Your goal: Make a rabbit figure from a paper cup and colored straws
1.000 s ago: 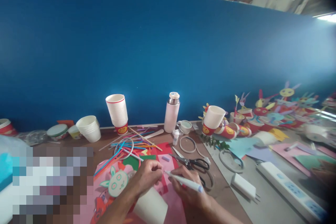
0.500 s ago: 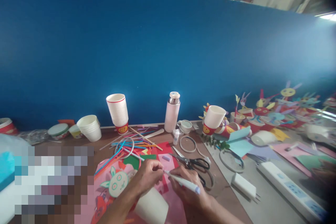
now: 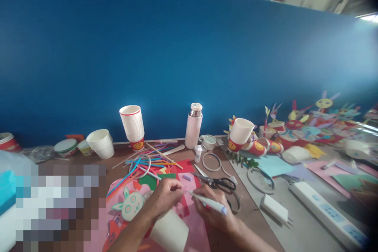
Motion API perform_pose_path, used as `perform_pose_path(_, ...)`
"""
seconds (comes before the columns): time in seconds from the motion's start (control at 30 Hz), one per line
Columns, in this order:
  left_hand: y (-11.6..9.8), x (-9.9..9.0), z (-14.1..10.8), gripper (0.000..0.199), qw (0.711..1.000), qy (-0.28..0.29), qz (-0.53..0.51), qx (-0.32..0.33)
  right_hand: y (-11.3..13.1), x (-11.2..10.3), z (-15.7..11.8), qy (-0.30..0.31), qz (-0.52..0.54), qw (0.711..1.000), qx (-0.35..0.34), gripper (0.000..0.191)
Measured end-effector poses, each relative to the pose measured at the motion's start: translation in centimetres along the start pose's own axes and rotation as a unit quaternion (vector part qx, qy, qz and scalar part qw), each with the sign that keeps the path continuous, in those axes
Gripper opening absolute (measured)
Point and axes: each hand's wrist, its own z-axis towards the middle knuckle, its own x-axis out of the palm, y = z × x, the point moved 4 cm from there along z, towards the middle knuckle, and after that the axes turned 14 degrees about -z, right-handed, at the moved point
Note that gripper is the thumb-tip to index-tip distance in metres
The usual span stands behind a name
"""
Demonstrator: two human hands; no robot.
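Note:
A white marker (image 3: 211, 203) with a pale lavender end sits in my right hand (image 3: 215, 210), its tip pointing left toward my other hand. My left hand (image 3: 168, 197) is closed in a pinch; whatever lies between its fingertips is too small to make out. Under my left wrist a white paper cup (image 3: 171, 230) lies tilted on pink paper (image 3: 196, 228). Left of that wrist is a paper rabbit face (image 3: 132, 206) with green outlines. The marker's lavender cap (image 3: 187, 177) lies on the paper just beyond my hands.
Black-handled scissors (image 3: 218, 183) lie beyond my right hand. Colourful sticks (image 3: 156, 161), a cup stack (image 3: 132, 126) and a pink flask (image 3: 193, 128) stand or lie toward the blue wall. At right are a power strip (image 3: 325, 210), a charger (image 3: 274, 208) and decorated cups (image 3: 286, 138).
My right hand and the marker have shifted slightly right, away from my left hand, which stays almost still. On the right table, a raised light-blue paper has gone, showing more of the red cups.

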Motion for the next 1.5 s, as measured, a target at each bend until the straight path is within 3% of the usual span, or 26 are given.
perform_pose_path(0.2, -0.1, -0.3, 0.0, 0.013, 1.0, 0.001, -0.009, -0.01, -0.5, -0.4, -0.1, -0.008, 0.013, 1.0, 0.027, 0.011)
perform_pose_path(0.4, 0.5, -0.3, 0.2, 0.014, 1.0, 0.006, -0.009, -0.006, -0.1, -0.6, -0.1, -0.02, 0.017, 1.0, 0.002, 0.01)
perform_pose_path(0.73, 0.4, 0.1, 0.3, 0.014, 1.0, 0.018, -0.001, 0.01, 0.6, 0.1, -0.3, 0.011, 0.036, 0.999, -0.019, 0.01)
perform_pose_path(1.23, 0.9, 0.0, 0.3, 0.013, 1.0, 0.018, -0.003, 0.0, 0.2, 0.6, -0.6, 0.012, 0.051, 0.998, -0.043, 0.012)
perform_pose_path(1.5, 0.7, -0.1, 0.2, 0.013, 1.0, 0.016, 0.008, 0.005, 0.3, 0.1, -0.2, 0.007, 0.039, 0.999, -0.027, 0.01)
